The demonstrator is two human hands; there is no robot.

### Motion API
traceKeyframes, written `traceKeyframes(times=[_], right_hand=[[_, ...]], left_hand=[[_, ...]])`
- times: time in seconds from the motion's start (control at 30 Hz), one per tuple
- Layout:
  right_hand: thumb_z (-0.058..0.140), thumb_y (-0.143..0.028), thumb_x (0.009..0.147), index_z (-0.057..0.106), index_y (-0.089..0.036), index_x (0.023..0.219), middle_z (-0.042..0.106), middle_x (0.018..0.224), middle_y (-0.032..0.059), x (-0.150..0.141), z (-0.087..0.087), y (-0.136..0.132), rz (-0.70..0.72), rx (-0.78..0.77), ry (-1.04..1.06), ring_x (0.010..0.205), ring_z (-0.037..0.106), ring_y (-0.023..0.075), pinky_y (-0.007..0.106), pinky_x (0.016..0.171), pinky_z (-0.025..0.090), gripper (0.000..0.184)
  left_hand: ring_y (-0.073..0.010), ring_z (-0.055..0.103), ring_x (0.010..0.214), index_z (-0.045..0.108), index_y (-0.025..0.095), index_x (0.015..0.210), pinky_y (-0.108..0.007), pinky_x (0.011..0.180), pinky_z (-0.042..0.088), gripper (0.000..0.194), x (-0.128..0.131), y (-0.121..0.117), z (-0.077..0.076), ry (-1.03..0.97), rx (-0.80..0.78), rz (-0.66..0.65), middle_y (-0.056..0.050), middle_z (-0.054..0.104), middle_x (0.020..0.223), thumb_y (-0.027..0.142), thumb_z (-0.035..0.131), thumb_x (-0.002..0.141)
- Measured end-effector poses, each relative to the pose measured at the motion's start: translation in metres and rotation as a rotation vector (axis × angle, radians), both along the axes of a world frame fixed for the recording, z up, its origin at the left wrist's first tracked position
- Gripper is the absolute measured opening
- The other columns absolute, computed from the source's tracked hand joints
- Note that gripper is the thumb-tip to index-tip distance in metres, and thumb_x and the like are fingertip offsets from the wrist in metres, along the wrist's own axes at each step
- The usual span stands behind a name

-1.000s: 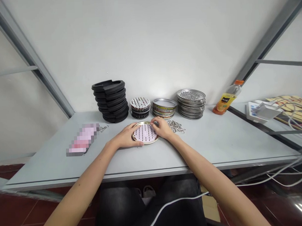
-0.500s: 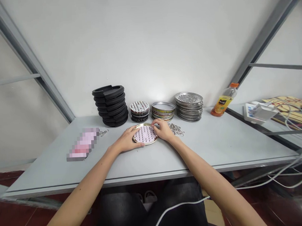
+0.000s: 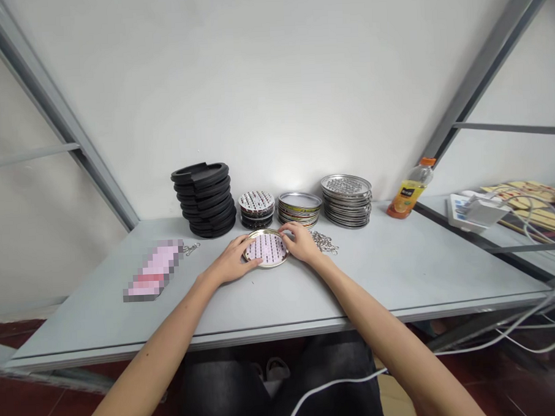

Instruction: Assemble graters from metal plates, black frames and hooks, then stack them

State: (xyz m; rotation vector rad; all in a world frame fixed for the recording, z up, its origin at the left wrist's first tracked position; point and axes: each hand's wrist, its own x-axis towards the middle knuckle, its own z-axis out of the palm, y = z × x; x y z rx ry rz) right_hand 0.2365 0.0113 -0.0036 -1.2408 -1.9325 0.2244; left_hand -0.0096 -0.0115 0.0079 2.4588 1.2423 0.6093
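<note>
A round gold-rimmed tin lid [image 3: 266, 248] with a pink dotted disc inside lies flat on the grey table [image 3: 400, 270]. My left hand [image 3: 231, 262] curls round its left edge, thumb along the near rim. My right hand [image 3: 301, 242] presses on its right edge with fingers bent. Just right of that hand lies a pile of small metal hooks [image 3: 325, 241].
Along the wall stand a stack of black rings [image 3: 206, 199], a short stack of dotted discs [image 3: 257, 209], a stack of tin lids [image 3: 299, 208] and a stack of perforated metal plates [image 3: 347, 200]. A juice bottle [image 3: 408, 190] stands right. A blurred pink object [image 3: 155, 270] lies left. White cables [image 3: 526, 221] hang at right.
Both hands stay on the lid. The view has tilted slightly, so everything sits a little lower in the picture.
</note>
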Motion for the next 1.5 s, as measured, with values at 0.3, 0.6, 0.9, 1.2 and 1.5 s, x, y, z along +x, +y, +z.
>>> traceKeyframes(times=[0.3,0.6,0.9,1.2,1.5], right_hand=[[0.052,-0.024,0.085,0.066,-0.016,0.101,0.065,0.106,0.0123,0.003,0.002,0.001,-0.053,0.022,0.005,0.104,0.056,0.0252,0.041,0.095,0.042,0.022],[0.042,-0.015,0.085,0.065,-0.02,0.095,0.068,0.095,0.0083,0.019,0.023,-0.004,-0.177,0.362,0.224,0.093,0.061,0.0227,0.037,0.086,0.049,0.026],[0.051,-0.023,0.08,0.069,-0.015,0.101,0.063,0.111,0.0145,0.109,0.062,0.037,-0.615,0.417,-0.171,0.11,0.051,0.0317,0.049,0.096,0.04,0.028],[0.059,-0.029,0.076,0.075,-0.018,0.083,0.072,0.097,0.012,0.151,0.072,0.054,-0.656,0.126,-0.264,0.095,0.063,0.0295,0.042,0.084,0.046,0.02],[0.052,-0.031,0.085,0.075,-0.019,0.087,0.073,0.098,0.0095,0.15,0.084,0.048,-0.614,0.309,-0.221,0.093,0.063,0.0274,0.039,0.083,0.044,0.026]], left_hand=[[-0.0278,0.039,0.132,0.046,0.019,0.136,-0.043,0.113,0.029,0.057,0.002,0.003,-0.006,-0.03,0.051,0.06,-0.013,0.041,0.142,0.051,0.047,0.09],[-0.0271,0.04,0.13,0.048,0.021,0.134,-0.044,0.112,0.03,0.053,-0.002,0.003,-0.004,-0.051,0.042,0.089,-0.011,0.043,0.14,0.051,0.046,0.09],[-0.0278,0.042,0.129,0.046,0.019,0.135,-0.043,0.111,0.032,0.056,-0.001,0.001,0.0,-0.054,0.057,0.067,-0.013,0.045,0.139,0.049,0.051,0.088],[-0.0304,0.043,0.127,0.033,0.02,0.143,-0.047,0.107,0.034,0.068,-0.001,-0.003,0.004,-0.068,0.009,0.024,-0.013,0.047,0.14,0.05,0.054,0.086],[-0.0296,0.044,0.125,0.034,0.019,0.142,-0.045,0.107,0.035,0.065,-0.002,-0.004,0.005,-0.075,0.021,0.026,-0.013,0.049,0.137,0.049,0.051,0.087]])
